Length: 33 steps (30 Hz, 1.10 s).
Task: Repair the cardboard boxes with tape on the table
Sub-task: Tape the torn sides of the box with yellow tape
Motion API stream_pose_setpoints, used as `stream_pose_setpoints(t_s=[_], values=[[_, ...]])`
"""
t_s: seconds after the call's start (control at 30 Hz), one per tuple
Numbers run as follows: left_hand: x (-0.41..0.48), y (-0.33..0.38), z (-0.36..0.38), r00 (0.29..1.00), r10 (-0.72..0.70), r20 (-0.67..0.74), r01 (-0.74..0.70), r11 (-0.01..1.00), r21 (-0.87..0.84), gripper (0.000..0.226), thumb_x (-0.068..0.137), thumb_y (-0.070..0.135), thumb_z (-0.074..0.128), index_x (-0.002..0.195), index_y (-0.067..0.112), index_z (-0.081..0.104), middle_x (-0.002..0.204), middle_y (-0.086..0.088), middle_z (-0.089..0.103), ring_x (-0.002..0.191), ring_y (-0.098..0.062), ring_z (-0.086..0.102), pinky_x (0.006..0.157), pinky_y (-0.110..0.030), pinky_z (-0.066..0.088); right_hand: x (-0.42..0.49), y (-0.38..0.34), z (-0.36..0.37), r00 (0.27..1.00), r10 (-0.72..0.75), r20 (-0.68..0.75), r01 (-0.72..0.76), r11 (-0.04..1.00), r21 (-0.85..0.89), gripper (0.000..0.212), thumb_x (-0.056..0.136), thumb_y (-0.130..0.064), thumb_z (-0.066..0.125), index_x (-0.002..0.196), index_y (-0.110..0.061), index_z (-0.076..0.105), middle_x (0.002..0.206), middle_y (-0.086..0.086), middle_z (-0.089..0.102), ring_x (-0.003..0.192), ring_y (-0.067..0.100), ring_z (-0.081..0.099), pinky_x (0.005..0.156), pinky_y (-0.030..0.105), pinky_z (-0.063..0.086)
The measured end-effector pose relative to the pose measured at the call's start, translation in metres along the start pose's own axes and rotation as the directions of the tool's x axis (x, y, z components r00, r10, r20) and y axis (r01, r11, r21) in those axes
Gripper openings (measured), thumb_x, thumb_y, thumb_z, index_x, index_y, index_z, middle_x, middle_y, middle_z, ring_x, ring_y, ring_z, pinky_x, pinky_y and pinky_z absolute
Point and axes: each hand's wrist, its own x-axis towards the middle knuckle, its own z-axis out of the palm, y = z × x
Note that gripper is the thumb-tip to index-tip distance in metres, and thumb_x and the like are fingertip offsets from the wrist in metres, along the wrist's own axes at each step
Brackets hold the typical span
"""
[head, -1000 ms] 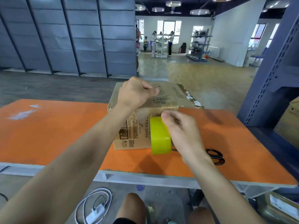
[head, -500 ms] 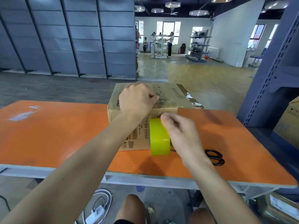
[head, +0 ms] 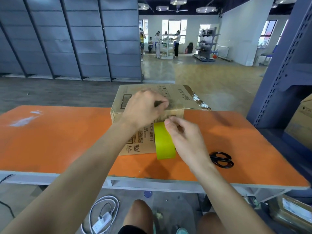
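On the orange table (head: pixel 59 141), close to its near edge, a cardboard box (head: pixel 175 92) lies flat with its printed front facing the viewer; old shiny tape runs along its top right edge. Both hands meet at the box's front. The left hand (head: pixel 145 108) rests on the top of the box by the front edge, fingers curled and thumb against forefinger, as if pinching the loose end of the strip down; the strip itself is too faint to see. This hold probably also steadies the box so it does not slide. The right hand (head: pixel 185 141) grips a yellow-green roll of tape (head: pixel 164 142), thumb on the roll's upper rim and fingers wrapped behind it. The roll stands on edge against the box front, likely so the tape can be drawn down the front seam while the left hand anchors it above. Black scissors (head: pixel 221 159) lie closed on the table just right of the right wrist, within easy reach for cutting. Compared with a second ago, the left hand has drawn back from further in on the box top toward the front edge. The roll and the right hand sit almost where they were, and the box and scissors have not moved.
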Motion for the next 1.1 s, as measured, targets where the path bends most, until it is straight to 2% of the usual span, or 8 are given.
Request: stream_pose_setpoints(t_s=[0.17,0.37,0.47,0.57,0.67,0.77,0.97,1.1], values=[[-0.004,-0.011,0.002,0.991,0.125,0.056,-0.127,0.991,0.040,0.035,0.102,0.043,0.047,0.108,0.029,0.078,0.115,0.016,0.074,0.113,-0.016,0.065,0.095,-0.044,0.051,-0.008,0.003,0.002,1.000,0.002,0.029,-0.001,1.000,-0.027,0.056,0.100,-0.051,0.053,0.147,-0.020,0.052,0.147,-0.006,0.056,0.137,0.012,0.048,0.115,0.037,0.039],[-0.014,-0.011,0.001,0.980,0.120,0.156,-0.152,0.965,0.213,0.057,0.103,0.057,0.023,0.141,0.033,0.058,0.148,0.018,0.054,0.136,-0.017,0.047,0.101,-0.039,0.034,-0.020,0.012,-0.003,0.995,0.025,0.101,-0.028,0.999,0.035,0.054,0.096,-0.048,0.061,0.147,-0.037,0.046,0.146,-0.012,0.052,0.133,0.005,0.049,0.113,0.034,0.041],[-0.015,-0.012,-0.001,0.975,0.160,0.156,-0.191,0.959,0.210,0.050,0.105,0.053,0.035,0.144,0.029,0.057,0.147,0.011,0.054,0.135,-0.019,0.043,0.097,-0.036,0.027,-0.022,0.013,-0.002,0.995,0.021,0.101,-0.024,0.999,0.027,0.054,0.097,-0.046,0.062,0.148,-0.036,0.045,0.145,-0.009,0.054,0.131,0.007,0.051,0.112,0.038,0.042],[-0.025,-0.007,0.000,0.983,0.176,-0.051,-0.170,0.980,0.102,0.036,0.098,0.040,0.058,0.127,0.024,0.071,0.117,0.006,0.063,0.111,-0.021,0.049,0.089,-0.033,0.028,-0.022,0.011,-0.002,0.996,0.017,0.089,-0.018,1.000,0.013,0.054,0.098,-0.048,0.060,0.148,-0.034,0.045,0.146,-0.009,0.053,0.132,0.008,0.050,0.113,0.040,0.041],[-0.049,0.006,-0.001,0.967,0.005,-0.254,-0.037,0.992,-0.122,0.014,0.097,0.026,0.067,0.097,0.018,0.079,0.083,0.015,0.057,0.079,-0.006,0.050,0.077,-0.025,0.039,-0.019,0.012,-0.004,0.995,0.019,0.096,-0.020,1.000,0.015,0.053,0.098,-0.047,0.060,0.147,-0.033,0.047,0.146,-0.009,0.052,0.133,0.009,0.048,0.113,0.040,0.041],[-0.076,0.017,0.003,0.925,-0.273,-0.262,0.233,0.957,-0.174,0.041,0.103,0.040,0.056,0.071,0.016,0.061,0.061,0.006,0.054,0.060,-0.012,0.052,0.059,-0.033,0.036,-0.020,0.014,-0.004,0.994,0.009,0.112,-0.010,1.000,0.009,0.057,0.095,-0.054,0.060,0.146,-0.032,0.048,0.145,-0.008,0.054,0.132,0.010,0.050,0.112,0.041,0.042],[-0.086,0.036,0.011,0.817,-0.569,0.091,0.486,0.595,-0.639,0.031,0.100,0.048,0.059,0.090,0.022,0.073,0.071,0.004,0.069,0.069,-0.018,0.070,0.060,-0.038,0.060,-0.025,0.018,-0.003,0.993,-0.010,0.117,0.011,1.000,-0.006,0.068,0.080,-0.073,0.055,0.138,-0.039,0.051,0.128,-0.013,0.065,0.119,0.008,0.061,0.102,0.043,0.051],[-0.081,0.032,0.014,0.806,-0.584,0.098,0.478,0.544,-0.689,0.024,0.093,0.044,0.070,0.088,0.021,0.076,0.080,0.001,0.073,0.077,-0.025,0.071,0.076,-0.050,0.062,-0.026,0.017,-0.006,0.992,0.003,0.126,0.005,0.998,-0.068,0.053,0.084,-0.070,0.057,0.122,-0.033,0.060,0.105,-0.010,0.071,0.099,0.011,0.067,0.086,0.042,0.055]])
